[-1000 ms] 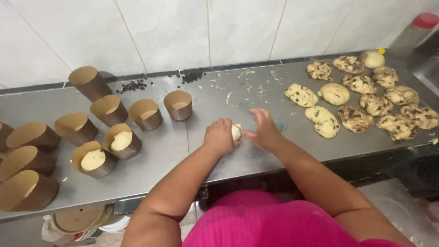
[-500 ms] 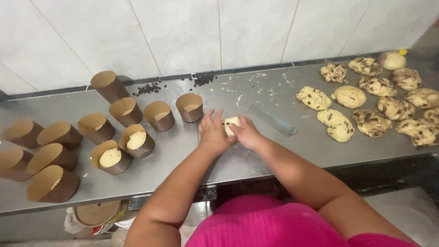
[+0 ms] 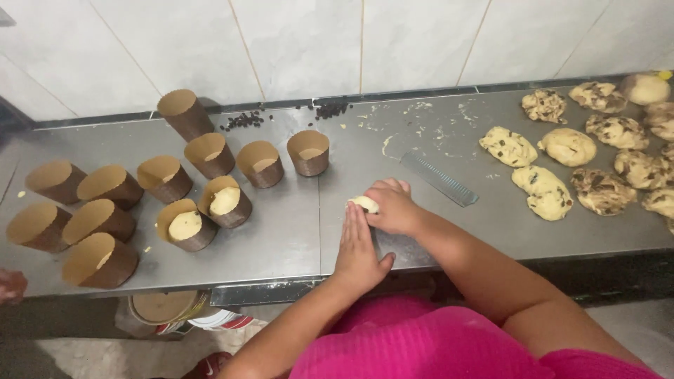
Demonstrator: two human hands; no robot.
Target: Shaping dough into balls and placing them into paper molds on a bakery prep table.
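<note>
Dough ball [image 3: 364, 204] between left hand [image 3: 357, 249], right hand [image 3: 393, 208]

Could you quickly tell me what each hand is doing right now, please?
Left hand: open, flat against the dough ball.
Right hand: cupped over the same dough ball.
</note>
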